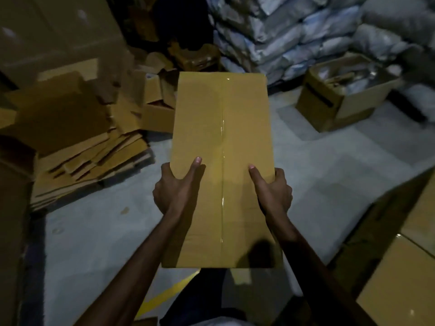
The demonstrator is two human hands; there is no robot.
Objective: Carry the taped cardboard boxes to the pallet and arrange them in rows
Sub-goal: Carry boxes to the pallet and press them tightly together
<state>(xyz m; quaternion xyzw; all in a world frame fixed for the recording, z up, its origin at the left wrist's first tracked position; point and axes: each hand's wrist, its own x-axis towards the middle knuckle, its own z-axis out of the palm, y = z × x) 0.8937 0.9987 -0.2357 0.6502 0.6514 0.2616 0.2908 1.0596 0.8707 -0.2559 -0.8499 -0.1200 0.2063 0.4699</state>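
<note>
L hand (175,189), R hand (274,191): most fingers hidden under box (221,118).

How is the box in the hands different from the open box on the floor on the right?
The held box is shut, with shiny tape down its middle; the floor box is open on top. The held box is lifted, gripped by the left hand and right hand; the floor box sits on the floor. Both are brown cardboard.

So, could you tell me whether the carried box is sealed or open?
Sealed: the box has glossy tape along its closed top seam.
</note>
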